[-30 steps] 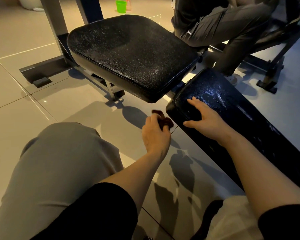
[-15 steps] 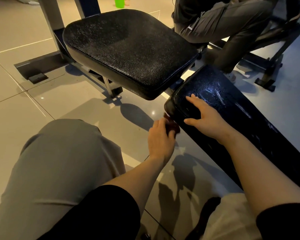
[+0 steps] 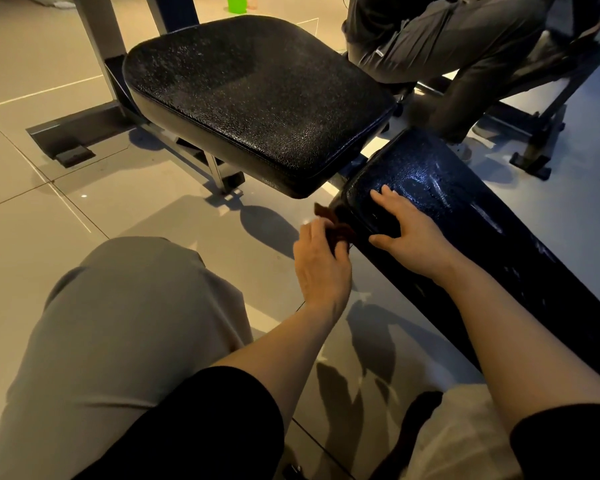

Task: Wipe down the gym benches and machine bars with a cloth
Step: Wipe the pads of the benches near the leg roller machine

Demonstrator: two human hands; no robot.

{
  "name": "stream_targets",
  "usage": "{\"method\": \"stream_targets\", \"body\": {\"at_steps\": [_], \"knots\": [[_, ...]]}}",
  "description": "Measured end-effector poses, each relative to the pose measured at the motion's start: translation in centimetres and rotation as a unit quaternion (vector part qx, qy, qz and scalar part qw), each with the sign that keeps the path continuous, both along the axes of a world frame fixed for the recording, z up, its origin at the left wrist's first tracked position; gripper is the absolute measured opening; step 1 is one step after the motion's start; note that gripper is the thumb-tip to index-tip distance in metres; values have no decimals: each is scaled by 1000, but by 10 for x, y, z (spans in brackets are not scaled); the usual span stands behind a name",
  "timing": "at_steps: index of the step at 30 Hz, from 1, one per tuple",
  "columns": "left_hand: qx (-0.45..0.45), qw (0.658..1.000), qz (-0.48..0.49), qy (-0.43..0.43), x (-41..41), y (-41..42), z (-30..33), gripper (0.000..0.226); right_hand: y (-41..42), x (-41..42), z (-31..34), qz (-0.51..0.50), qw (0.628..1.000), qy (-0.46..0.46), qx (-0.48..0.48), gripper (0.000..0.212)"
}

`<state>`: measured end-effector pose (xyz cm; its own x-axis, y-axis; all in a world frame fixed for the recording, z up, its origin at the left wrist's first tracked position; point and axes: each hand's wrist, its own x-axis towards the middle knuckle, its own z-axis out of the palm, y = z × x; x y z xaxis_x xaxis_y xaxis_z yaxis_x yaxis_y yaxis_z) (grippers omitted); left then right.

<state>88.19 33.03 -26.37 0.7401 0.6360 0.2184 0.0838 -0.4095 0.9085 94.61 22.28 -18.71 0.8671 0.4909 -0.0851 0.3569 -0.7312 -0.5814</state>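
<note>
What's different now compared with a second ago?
The left hand, gripping the dark cloth, moved forward from above the floor to the near end of the long pad, and the cloth now touches its edge. The right hand stayed flat on that pad. The seat pad looks unmoved.

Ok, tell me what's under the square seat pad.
Under the square seat pad a metal support leg stands on the tiled floor, beside the pad's shadow. The pad covers its own mounting and the frame joining it to the long bench pad.
</note>
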Motion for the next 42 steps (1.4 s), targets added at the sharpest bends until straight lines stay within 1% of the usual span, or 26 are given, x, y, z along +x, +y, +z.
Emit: {"method": "stream_targets", "body": {"at_steps": [2, 4, 6, 8, 9, 10, 12, 13, 14, 15, 16, 18, 24, 26, 27, 28, 29, 30, 32, 34, 37, 40, 42], "knots": [[10, 999, 43, -23, 8, 4, 9, 26, -1, 0, -1, -4, 1000, 6, 6, 78], [11, 999, 37, -13, 10, 6, 13, 26, -2, 1, -3, -3, 1000, 9, 11, 78], [21, 1000, -13, 18, 4, 6, 8, 23, -3, 2, -5, 0, 1000, 11, 17, 79], [55, 992, -87, 68, -7, -2, -3, 21, -4, 3, -6, 5, 1000, 8, 14, 79], [64, 990, -102, 79, -11, -5, -8, 21, -4, 3, -6, 8, 1000, 9, 13, 79], [57, 992, -83, 74, -12, -6, -10, 20, -3, 3, -5, 10, 1000, 11, 13, 78], [3, 999, 32, 31, -3, -2, -4, 22, -3, 4, -4, 10, 1000, 19, 22, 78], [-15, 996, 88, 2, 4, 2, 3, 23, -4, 4, -5, 8, 999, 23, 26, 78], [-20, 992, 121, -29, 13, 8, 12, 24, -4, 4, -5, 7, 999, 26, 30, 79], [-6, 991, 122, -50, 20, 12, 18, 27, -4, 3, -6, 7, 999, 29, 30, 79], [10, 994, 97, -56, 25, 12, 22, 29, -5, 3, -7, 6, 999, 31, 31, 80], [11, 999, 35, -37, 30, 11, 21, 34, -6, 4, -7, 8, 999, 35, 32, 80], [-70, 997, 6, 15, 28, 20, 23, 31, -5, 5, -7, 12, 999, 31, 33, 80], [-157, 987, -4, 43, 27, 25, 19, 26, -5, 3, -8, 10, 999, 30, 31, 80], [-212, 975, -10, 63, 24, 26, 17, 22, -5, 3, -8, 8, 999, 30, 31, 80], [-245, 966, -11, 86, 21, 26, 14, 19, -4, 3, -8, 6, 999, 31, 31, 80], [-244, 965, 0, 97, 18, 26, 13, 18, -4, 3, -8, 4, 999, 34, 31, 81], [-210, 974, 16, 87, 17, 26, 14, 19, -3, 2, -8, 3, 999, 37, 31, 81], [-158, 986, 43, 19, 22, 29, 19, 23, -3, 2, -8, 0, 999, 38, 31, 81], [-152, 988, 9, -2, 31, 31, 31, 25, -2, 1, -6, -2, 999, 36, 30, 80], [-152, 988, -25, 22, 32, 26, 35, 26, -1, 0, -5, -1, 999, 35, 24, 80], [-111, 993, -32, 28, 13, 8, 23, 25, -2, 1, -5, 5, 1000, 22, 9, 80], [-81, 992, -84, 51, -2, -5, 14, 25, -4, 3, -4, 14, 1000, 19, 5, 78]]}}
